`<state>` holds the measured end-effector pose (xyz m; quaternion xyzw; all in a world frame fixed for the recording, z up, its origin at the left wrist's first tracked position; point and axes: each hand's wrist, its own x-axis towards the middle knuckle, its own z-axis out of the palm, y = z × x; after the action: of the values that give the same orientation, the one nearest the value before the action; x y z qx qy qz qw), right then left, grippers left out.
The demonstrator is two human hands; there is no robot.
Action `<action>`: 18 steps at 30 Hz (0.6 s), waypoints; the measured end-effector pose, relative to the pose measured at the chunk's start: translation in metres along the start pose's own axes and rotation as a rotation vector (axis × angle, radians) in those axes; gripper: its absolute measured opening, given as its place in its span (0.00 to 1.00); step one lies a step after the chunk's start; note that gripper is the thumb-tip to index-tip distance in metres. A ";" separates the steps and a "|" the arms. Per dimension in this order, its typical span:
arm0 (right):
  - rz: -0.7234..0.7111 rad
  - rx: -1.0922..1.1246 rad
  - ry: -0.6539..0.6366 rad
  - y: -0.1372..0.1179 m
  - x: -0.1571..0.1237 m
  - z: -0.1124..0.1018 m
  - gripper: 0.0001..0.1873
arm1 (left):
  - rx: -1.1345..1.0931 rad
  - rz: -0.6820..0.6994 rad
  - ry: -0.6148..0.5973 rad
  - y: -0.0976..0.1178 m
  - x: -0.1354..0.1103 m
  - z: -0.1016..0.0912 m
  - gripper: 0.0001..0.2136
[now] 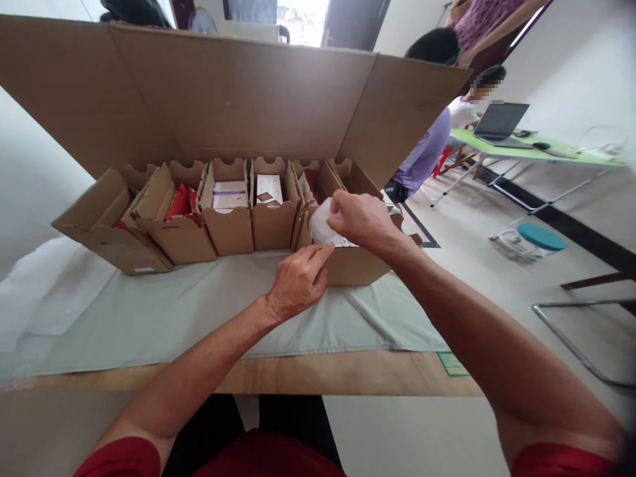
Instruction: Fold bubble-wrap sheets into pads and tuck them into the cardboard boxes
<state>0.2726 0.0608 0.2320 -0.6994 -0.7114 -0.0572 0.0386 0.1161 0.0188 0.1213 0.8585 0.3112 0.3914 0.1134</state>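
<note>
My right hand (365, 217) is closed in a pinch on a crumpled, translucent white plastic bag (322, 224), at the top of the front-right cardboard box (355, 266). Below it, my left hand (301, 278) grips the left front corner of that same box, its index finger stretched along the rim and the other fingers curled. A white printed surface (345, 242) shows just inside the box under the bag. The rest of what the box holds is hidden by my hands and the bag.
Several open cardboard bins stand in a row, holding red packets (181, 202), purple-edged boxes (229, 195) and a white box (269, 190). A tall cardboard panel (238, 93) rises behind. White plastic sheeting (54, 291) lies left on the cloth (199, 318). People sit near a laptop table (571, 158).
</note>
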 end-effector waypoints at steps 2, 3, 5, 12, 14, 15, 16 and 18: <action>-0.045 -0.038 -0.045 -0.008 0.003 -0.002 0.13 | 0.006 0.003 0.018 0.000 0.000 0.001 0.23; -0.075 -0.037 -0.079 -0.011 0.005 -0.001 0.13 | 0.008 0.007 0.026 0.000 0.000 0.001 0.23; -0.119 0.017 -0.131 -0.015 0.011 0.003 0.10 | 0.011 0.017 0.037 0.000 0.000 0.001 0.23; 0.009 0.544 -0.419 0.001 0.023 0.011 0.05 | 0.021 0.042 0.055 -0.002 -0.001 0.003 0.23; -0.051 0.504 -0.454 0.007 0.022 0.009 0.06 | 0.012 0.045 0.058 -0.003 -0.001 0.004 0.22; -0.095 0.465 -0.467 0.008 0.022 0.008 0.06 | 0.008 0.045 0.058 -0.003 -0.001 0.004 0.23; -0.139 0.431 -0.475 0.009 0.022 0.008 0.06 | 0.005 0.044 0.058 -0.003 -0.001 0.004 0.23; -0.222 0.385 -0.480 0.008 0.022 0.009 0.07 | 0.003 0.045 0.055 -0.003 -0.002 0.005 0.23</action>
<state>0.2799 0.0839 0.2267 -0.5909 -0.7698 0.2413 -0.0051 0.1175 0.0205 0.1158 0.8544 0.2955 0.4168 0.0950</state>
